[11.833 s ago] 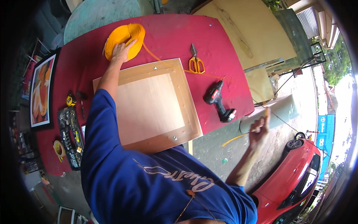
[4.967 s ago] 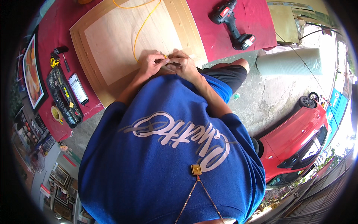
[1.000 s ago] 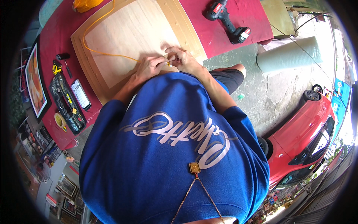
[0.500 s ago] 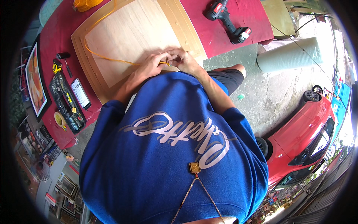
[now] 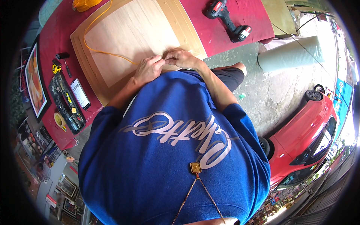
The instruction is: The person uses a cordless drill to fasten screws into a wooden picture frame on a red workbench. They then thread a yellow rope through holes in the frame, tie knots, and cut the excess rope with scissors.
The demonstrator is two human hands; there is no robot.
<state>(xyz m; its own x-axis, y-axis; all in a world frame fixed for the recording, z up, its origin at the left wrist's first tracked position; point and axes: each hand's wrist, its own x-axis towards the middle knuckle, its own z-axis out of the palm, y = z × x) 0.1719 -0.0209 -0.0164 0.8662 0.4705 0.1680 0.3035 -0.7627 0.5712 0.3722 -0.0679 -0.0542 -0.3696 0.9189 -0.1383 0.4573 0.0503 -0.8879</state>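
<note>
A thin orange cord (image 5: 112,54) trails over a wood-framed panel (image 5: 131,28) and runs into my left hand (image 5: 148,70), whose fingers are closed on it. Close by, fingertips meeting the left hand's, my right hand (image 5: 182,59) is pinched together. Whatever lies between its fingers is hidden. Both hands are at the panel's near edge, just in front of my blue top. The panel has a pale plywood middle and a brown border, and lies on a red-covered table (image 5: 240,11).
A cordless drill (image 5: 227,20) lies to the right. On the left are a phone (image 5: 80,93), a black tool case (image 5: 66,101), a tape measure (image 5: 56,66), a screwdriver (image 5: 68,69), a tape roll (image 5: 60,122) and a framed picture (image 5: 36,80). An orange cord bundle (image 5: 84,4) sits far left.
My hands have turned and shifted; the left has rolled over, back upward, and the right has drawn slightly to the right. The cord's end, seen between them before, is now hidden.
</note>
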